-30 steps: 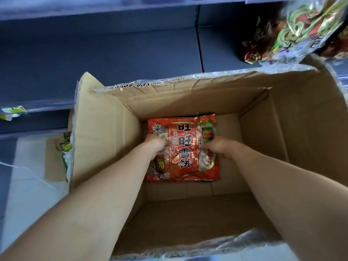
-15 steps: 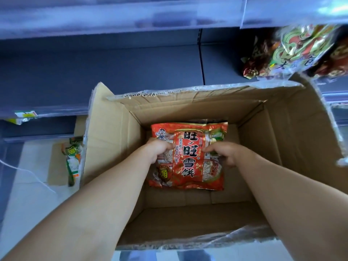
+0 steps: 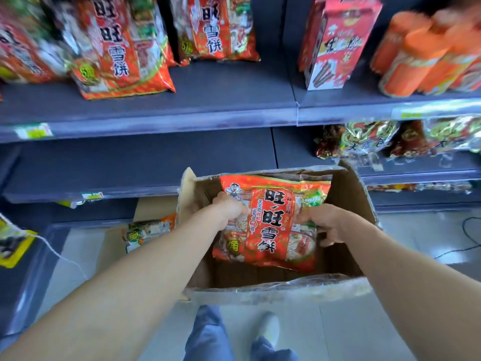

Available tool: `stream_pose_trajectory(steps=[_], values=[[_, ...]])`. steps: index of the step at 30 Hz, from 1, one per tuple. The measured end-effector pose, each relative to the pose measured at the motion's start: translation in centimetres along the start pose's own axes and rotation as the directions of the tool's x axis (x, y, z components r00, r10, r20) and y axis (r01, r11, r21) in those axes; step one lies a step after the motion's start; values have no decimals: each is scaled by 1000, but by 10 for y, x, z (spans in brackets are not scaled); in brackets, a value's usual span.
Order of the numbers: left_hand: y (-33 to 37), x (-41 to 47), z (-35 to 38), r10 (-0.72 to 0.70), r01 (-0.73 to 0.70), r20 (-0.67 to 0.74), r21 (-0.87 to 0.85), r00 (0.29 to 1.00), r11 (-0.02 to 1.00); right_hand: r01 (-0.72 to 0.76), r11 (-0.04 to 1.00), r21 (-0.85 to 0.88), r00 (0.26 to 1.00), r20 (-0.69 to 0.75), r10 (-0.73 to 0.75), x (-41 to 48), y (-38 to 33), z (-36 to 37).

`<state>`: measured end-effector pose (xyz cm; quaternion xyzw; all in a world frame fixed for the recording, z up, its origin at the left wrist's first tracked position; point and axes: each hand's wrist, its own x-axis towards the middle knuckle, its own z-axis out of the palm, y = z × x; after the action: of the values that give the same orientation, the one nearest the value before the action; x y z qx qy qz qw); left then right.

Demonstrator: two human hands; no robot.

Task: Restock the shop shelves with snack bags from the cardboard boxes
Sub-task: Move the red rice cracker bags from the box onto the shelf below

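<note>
Grey shelf (image 3: 130, 165) lies just behind the open cardboard box (image 3: 348, 194), where the left hand (image 3: 229, 209) and right hand (image 3: 325, 222) each clench a side edge of the red snack bag (image 3: 273, 225).

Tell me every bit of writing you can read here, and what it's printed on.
"旺旺雪饼": held bag, in big characters down its front.
"旺旺雪饼": left shelf bag, blurred but legible.
"雪饼": next shelf bag; the writing above it is blurred.
Red box, lower-shelf bags, price tags: too blurred to read.
The held bag's small print: too small to read.
</note>
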<state>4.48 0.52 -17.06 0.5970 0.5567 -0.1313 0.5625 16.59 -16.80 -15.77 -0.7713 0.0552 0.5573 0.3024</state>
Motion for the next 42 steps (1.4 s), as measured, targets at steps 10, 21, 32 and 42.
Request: stream_pose_trajectory(steps=[10, 21, 32, 42], values=[[109, -78, -71, 290, -288, -59, 42, 955, 957, 285, 958, -23, 951, -122, -286, -94, -103, -32], [197, -67, -170, 454, -480, -160, -216, 877, 850, 635, 772, -15, 713, -374, -593, -97, -244, -8], [254, 27, -224, 445, -466, -138, -260, 885, 846, 673, 740, -4, 608, -567, -555, -21, -350, 18], [288, 66, -244, 458, -471, -108, -199, 882, 859, 648, 761, -28, 574, -638, -513, -1, -395, 35]])
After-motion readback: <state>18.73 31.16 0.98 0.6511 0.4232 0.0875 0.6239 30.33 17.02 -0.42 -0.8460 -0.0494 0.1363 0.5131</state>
